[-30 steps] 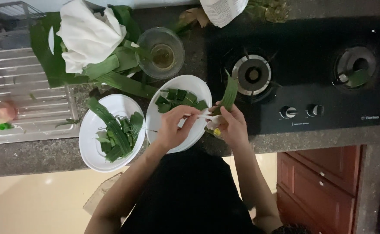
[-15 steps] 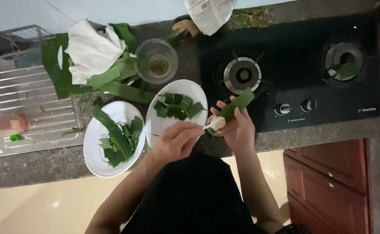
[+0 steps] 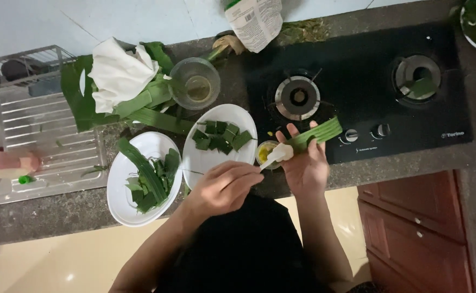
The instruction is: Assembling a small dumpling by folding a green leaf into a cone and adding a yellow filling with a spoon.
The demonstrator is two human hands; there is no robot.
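My right hand [image 3: 304, 168] holds a long green leaf strip [image 3: 318, 133] flat across its fingers, over the front edge of the black gas stove [image 3: 368, 103]. My left hand [image 3: 222, 187] grips a small white spoon [image 3: 277, 155] whose tip rests on the near end of the strip. Just beside the spoon sits a small cup of yellow paste [image 3: 263, 152]. Left of it, a white plate [image 3: 216, 160] carries several folded green leaf parcels [image 3: 220, 135].
A second white plate [image 3: 123, 209] with cut leaf strips sits at the counter's front. Behind are a glass bowl [image 3: 197, 87], a white cloth [image 3: 119, 73] on large leaves, and a printed bag [image 3: 255, 19]. A steel draining board [image 3: 37, 135] lies left; a wooden cabinet [image 3: 417, 228] stands below right.
The leaf strip in my right hand has tipped from pointing up to lying out to the right. My left hand has brought the spoon onto it.
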